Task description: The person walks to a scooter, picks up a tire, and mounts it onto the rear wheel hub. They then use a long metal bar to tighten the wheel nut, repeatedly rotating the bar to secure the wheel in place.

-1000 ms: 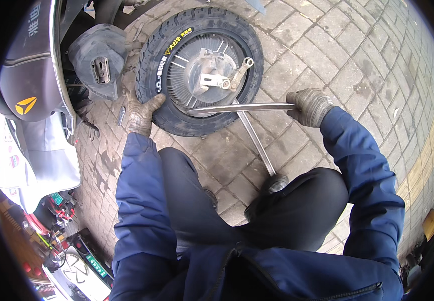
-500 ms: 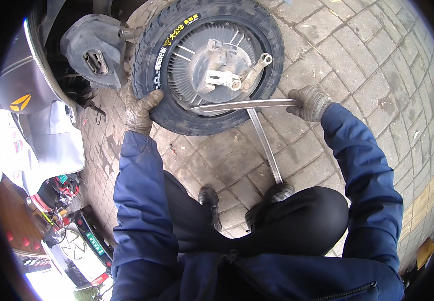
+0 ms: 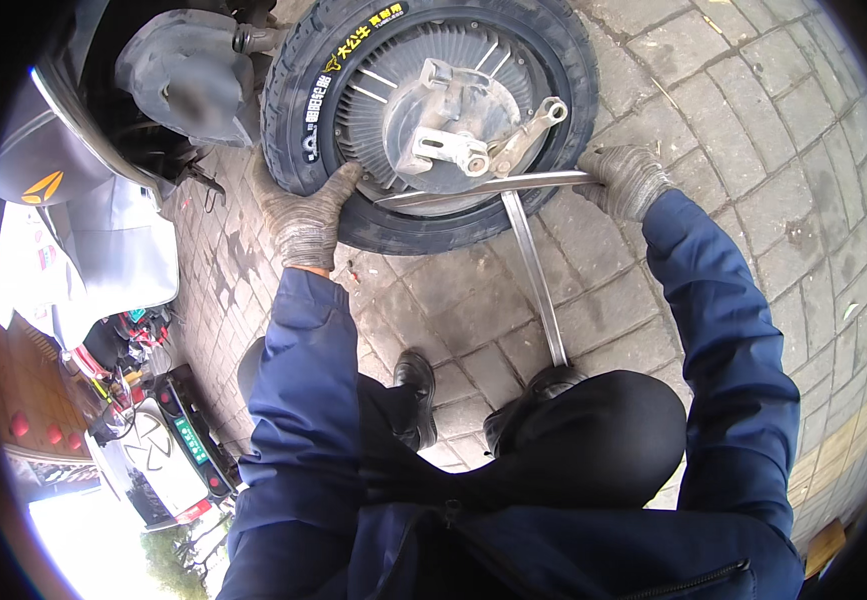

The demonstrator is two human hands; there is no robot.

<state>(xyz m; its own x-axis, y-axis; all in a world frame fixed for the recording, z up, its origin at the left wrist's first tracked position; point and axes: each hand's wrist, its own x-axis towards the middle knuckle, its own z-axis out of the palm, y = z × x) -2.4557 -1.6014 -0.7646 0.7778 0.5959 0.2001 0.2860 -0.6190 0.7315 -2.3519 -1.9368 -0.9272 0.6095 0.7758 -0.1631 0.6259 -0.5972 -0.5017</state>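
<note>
A black tyre [image 3: 423, 238] sits on a finned metal hub wheel [image 3: 373, 120], which lies flat on the paving in front of me. My left hand [image 3: 303, 218], in a worn grey knit glove, grips the tyre's near left side, its thumb reaching over the sidewall to the rim edge. Gloved as well, my right hand [image 3: 625, 182] is closed around the end of a metal tyre lever [image 3: 543, 182] lying across the near rim, its far tip at the tyre's inner edge. A second tyre lever [image 3: 533, 275] slants from the rim toward my right shoe.
A brake arm [image 3: 528, 145] and axle fittings stand up from the hub. At upper left is a dark plastic vehicle part [image 3: 188, 75]. Silver-grey bodywork [image 3: 118, 250] and a white scooter [image 3: 158, 455] are on the left. My black shoes [image 3: 415, 385] rest on the paving bricks [image 3: 753, 190].
My left hand has shifted inward on the tyre, its thumb now at the rim edge. The right-hand lever sits slightly more tilted. The wheel appears a little higher and further right.
</note>
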